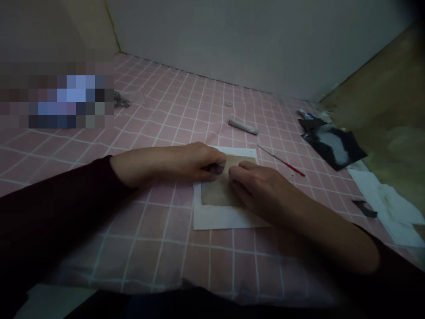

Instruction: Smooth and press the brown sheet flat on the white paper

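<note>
Two hands, left (207,164) and right (254,181), over tan sheet (215,192).

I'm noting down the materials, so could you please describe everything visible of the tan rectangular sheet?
The matt tan rectangular sheet, paper-like or cloth-like, lies flat on a larger white sheet. The left hand and right hand hide parts of it, fingers bent; whether they grip it is unclear.
</note>
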Demonstrator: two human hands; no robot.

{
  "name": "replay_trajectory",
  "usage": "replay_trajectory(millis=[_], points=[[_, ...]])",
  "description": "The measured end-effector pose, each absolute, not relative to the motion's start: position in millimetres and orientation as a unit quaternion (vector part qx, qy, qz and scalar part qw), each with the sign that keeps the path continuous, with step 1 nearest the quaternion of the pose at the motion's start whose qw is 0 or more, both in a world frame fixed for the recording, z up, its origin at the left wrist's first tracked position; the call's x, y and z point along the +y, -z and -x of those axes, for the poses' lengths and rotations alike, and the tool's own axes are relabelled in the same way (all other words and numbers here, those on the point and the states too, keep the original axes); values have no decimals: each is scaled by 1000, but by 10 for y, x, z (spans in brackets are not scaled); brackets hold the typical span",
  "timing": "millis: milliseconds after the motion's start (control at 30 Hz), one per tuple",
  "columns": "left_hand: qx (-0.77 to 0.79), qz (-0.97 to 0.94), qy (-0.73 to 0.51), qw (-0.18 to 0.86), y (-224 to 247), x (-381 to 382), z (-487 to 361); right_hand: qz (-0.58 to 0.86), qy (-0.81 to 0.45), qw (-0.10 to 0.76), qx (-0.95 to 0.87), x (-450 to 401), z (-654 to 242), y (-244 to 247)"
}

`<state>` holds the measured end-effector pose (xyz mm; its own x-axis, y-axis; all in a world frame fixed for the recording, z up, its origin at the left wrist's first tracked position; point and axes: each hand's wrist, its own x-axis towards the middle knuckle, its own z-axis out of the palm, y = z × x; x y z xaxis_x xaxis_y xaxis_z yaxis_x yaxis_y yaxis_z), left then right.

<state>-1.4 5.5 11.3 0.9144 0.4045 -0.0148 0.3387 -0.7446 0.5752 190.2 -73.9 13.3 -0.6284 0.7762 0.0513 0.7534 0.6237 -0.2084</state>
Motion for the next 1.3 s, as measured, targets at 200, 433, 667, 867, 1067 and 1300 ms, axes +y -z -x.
replay_trajectory(millis=[200,433,667,867,1067,1300], points=[[206,-927,-61,309,-78,67,20,365,-101,153,-913,-759,-1758,-55],[193,-930,-58,307,-115,58,20,428,-62,87,-897,-770,-1843,-106],[204,-929,-61,301,-94,67,9,390,-86,105,-911,-743,-1807,-75],[198,-930,-63,302,-110,55,15,406,-70,97,-906,-756,-1825,-82],[196,-933,-64,296,-98,64,13,389,-76,99,-913,-739,-1840,-75],[195,-931,-60,302,-76,79,23,387,-93,91,-913,-851,-1822,-120]])
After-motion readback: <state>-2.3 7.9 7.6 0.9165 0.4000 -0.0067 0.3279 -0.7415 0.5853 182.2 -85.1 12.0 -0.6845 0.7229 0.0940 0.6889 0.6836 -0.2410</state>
